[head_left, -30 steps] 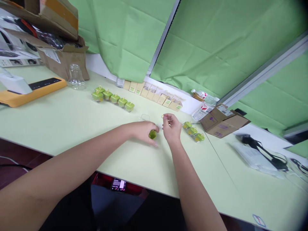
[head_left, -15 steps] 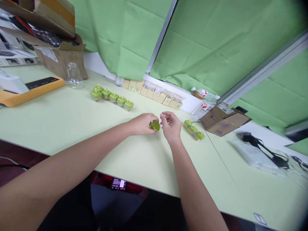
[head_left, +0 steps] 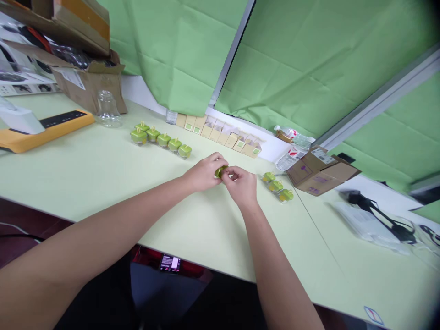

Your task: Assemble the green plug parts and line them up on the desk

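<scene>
Both hands [head_left: 225, 176] around green piece [head_left: 220, 172]

A small green piece [head_left: 220, 171] (mostly hidden) sits pinched between both hands' fingers [head_left: 229, 174] above the table.

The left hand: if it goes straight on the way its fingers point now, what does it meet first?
The left hand points right, and its fingers already touch the small green piece. Directly behind it is the right hand, closed on the same piece; depth is unclear.

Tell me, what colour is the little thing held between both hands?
Green; the little thing shows in the head view, between both hands.
</scene>
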The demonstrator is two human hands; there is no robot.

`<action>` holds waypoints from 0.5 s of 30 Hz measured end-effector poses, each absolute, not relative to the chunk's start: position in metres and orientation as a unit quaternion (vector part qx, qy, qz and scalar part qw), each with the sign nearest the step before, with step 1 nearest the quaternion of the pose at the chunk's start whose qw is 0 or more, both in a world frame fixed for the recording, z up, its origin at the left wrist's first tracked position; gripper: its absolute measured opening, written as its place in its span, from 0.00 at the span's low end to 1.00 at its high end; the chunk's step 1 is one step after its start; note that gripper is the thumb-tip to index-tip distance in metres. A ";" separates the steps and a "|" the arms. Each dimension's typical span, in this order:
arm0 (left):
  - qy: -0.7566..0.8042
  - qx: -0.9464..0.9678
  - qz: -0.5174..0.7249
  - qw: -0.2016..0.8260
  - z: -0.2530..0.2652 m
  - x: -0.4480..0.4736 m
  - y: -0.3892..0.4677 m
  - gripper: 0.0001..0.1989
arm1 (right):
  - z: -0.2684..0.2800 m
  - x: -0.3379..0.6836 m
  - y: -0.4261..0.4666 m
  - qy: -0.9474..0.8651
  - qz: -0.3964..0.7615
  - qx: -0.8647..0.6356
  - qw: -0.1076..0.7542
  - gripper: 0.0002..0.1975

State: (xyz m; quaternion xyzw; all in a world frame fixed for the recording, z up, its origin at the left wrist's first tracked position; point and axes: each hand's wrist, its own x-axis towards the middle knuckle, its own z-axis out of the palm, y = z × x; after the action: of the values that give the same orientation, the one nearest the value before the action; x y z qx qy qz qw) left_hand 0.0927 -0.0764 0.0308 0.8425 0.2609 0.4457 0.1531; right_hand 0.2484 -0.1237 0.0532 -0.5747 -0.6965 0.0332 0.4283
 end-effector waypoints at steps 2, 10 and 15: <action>0.268 0.841 0.449 0.138 0.030 0.095 -0.078 0.14 | 0.054 0.245 -0.125 -0.688 0.020 -0.591 0.422 0.07; 0.278 0.841 0.450 0.112 0.027 0.097 -0.078 0.12 | 0.050 0.238 -0.123 -0.671 0.065 -0.599 0.431 0.08; 0.280 0.833 0.464 0.111 0.026 0.097 -0.077 0.13 | 0.045 0.241 -0.119 -0.654 0.156 -0.579 0.461 0.10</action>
State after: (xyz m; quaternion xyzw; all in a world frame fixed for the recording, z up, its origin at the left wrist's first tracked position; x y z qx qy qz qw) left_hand 0.0974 -0.0770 0.0263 0.8329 0.2800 0.4643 0.1112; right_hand 0.2406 -0.1188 0.0451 -0.5790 -0.6541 0.1558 0.4611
